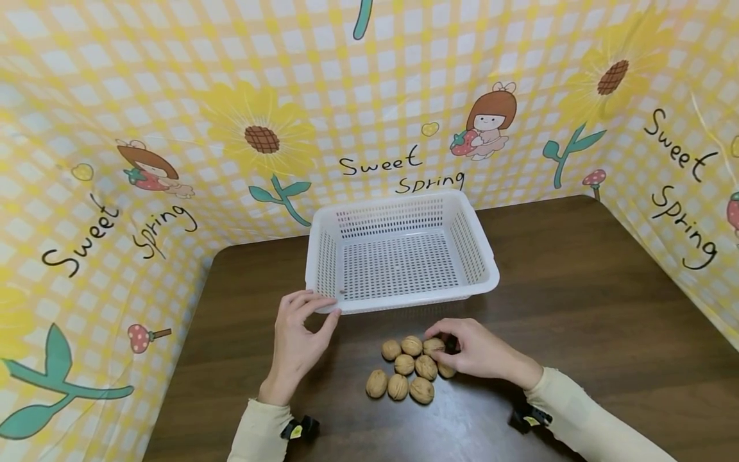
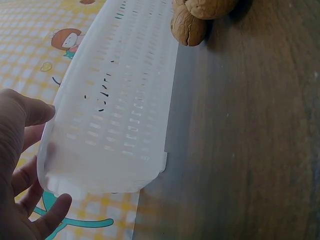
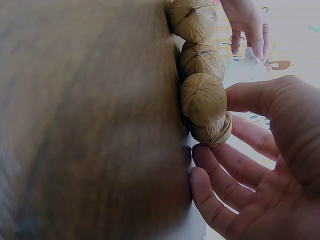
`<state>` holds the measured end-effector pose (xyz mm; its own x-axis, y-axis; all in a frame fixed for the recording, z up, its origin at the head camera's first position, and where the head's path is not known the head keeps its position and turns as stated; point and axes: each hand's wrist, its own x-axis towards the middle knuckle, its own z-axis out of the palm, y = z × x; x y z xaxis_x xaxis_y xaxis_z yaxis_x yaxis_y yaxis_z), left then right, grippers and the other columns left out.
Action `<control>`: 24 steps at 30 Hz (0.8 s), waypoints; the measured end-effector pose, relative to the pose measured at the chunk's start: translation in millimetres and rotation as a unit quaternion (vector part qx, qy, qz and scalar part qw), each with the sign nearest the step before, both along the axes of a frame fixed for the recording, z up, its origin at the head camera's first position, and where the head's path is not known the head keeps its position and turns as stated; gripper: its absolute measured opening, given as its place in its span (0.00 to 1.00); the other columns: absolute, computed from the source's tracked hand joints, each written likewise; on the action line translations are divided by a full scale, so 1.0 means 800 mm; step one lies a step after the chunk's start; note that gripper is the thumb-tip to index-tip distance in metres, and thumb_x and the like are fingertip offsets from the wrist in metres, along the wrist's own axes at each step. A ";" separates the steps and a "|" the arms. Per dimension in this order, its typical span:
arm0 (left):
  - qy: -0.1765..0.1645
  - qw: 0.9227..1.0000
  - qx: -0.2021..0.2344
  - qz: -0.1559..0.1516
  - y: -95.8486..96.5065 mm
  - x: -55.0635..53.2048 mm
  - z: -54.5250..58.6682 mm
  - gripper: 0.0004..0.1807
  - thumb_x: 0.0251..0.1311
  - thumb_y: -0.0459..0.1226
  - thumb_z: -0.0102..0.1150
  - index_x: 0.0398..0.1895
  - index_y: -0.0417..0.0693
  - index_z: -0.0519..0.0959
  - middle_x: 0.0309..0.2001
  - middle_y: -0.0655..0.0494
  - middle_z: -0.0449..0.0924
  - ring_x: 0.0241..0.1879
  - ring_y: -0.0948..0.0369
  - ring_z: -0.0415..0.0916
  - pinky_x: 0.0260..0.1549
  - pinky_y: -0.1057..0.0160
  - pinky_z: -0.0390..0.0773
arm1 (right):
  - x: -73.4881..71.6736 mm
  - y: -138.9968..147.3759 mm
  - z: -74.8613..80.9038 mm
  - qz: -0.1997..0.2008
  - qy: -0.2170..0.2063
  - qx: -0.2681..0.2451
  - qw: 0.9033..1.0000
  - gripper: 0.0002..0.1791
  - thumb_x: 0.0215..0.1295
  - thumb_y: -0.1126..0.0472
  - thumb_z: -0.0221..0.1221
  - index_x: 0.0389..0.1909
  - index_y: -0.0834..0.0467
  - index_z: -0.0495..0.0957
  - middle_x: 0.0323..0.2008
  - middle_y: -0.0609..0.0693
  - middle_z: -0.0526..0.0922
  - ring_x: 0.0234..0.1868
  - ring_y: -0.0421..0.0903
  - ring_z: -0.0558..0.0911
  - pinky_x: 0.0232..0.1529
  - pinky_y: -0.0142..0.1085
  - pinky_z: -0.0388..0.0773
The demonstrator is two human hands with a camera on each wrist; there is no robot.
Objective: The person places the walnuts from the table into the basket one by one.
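A white plastic basket (image 1: 398, 302) with slotted walls stands at the back of the table. My left hand (image 1: 300, 343) grips the rim at its near left corner, and in the left wrist view the thumb lies along the rim (image 2: 50, 120) with fingers past it. Several brown walnuts (image 1: 422, 389) lie in rough rows in front of the basket. My right hand (image 1: 476, 350) is at the right end of the rows, thumb and fingers around a walnut (image 1: 433, 346) in the back row. Its palm and fingers partly cover another walnut (image 1: 446, 370).
The dark wooden table (image 1: 577, 282) extends to both sides of the basket. A yellow checked cloth (image 1: 369, 83) with printed flowers and figures hangs around the back and sides, close behind the basket. Black wrist devices (image 1: 301, 428) are strapped over both sleeves.
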<state>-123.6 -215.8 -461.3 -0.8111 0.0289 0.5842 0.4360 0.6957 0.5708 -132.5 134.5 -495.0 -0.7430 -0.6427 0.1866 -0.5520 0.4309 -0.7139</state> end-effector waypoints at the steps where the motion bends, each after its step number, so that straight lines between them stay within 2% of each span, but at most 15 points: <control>1: -0.001 1.000 0.000 0.000 0.000 0.000 0.000 0.09 0.57 0.34 0.78 0.41 0.48 0.92 0.43 0.49 0.89 0.58 0.45 0.75 0.59 0.43 0.72 | 0.000 0.000 -0.001 0.000 -0.001 -0.001 1.000 0.14 0.68 0.61 0.71 0.54 0.55 0.86 0.42 0.44 0.89 0.32 0.38 0.81 0.32 0.28 0.77; 10: -0.004 1.000 0.001 0.000 -0.001 0.000 0.000 0.09 0.57 0.35 0.78 0.41 0.49 0.93 0.43 0.49 0.89 0.58 0.46 0.75 0.59 0.44 0.72 | 0.000 -0.001 -0.003 0.004 0.015 -0.017 1.000 0.13 0.68 0.63 0.71 0.52 0.56 0.86 0.40 0.44 0.89 0.34 0.38 0.83 0.33 0.29 0.80; 14: -0.003 1.000 0.000 -0.001 -0.001 0.000 0.000 0.09 0.57 0.35 0.78 0.42 0.49 0.93 0.43 0.49 0.89 0.58 0.46 0.75 0.59 0.45 0.71 | 0.000 -0.001 0.002 0.007 0.005 -0.019 1.000 0.13 0.68 0.63 0.71 0.52 0.56 0.86 0.40 0.44 0.89 0.35 0.38 0.83 0.34 0.31 0.82; 18: -0.005 1.000 0.002 0.000 -0.001 0.000 0.000 0.09 0.56 0.35 0.79 0.41 0.49 0.93 0.43 0.50 0.89 0.58 0.46 0.74 0.59 0.45 0.71 | -0.001 -0.001 0.012 0.015 0.001 -0.025 1.000 0.12 0.69 0.63 0.70 0.52 0.56 0.86 0.40 0.45 0.89 0.34 0.38 0.83 0.33 0.32 0.83; 24: -0.006 1.000 0.005 0.000 -0.001 0.000 0.001 0.09 0.56 0.35 0.79 0.41 0.49 0.93 0.43 0.50 0.89 0.58 0.46 0.74 0.59 0.45 0.71 | -0.007 -0.001 0.036 0.023 0.016 -0.030 0.999 0.13 0.68 0.64 0.70 0.51 0.57 0.85 0.41 0.46 0.89 0.28 0.35 0.78 0.30 0.30 0.80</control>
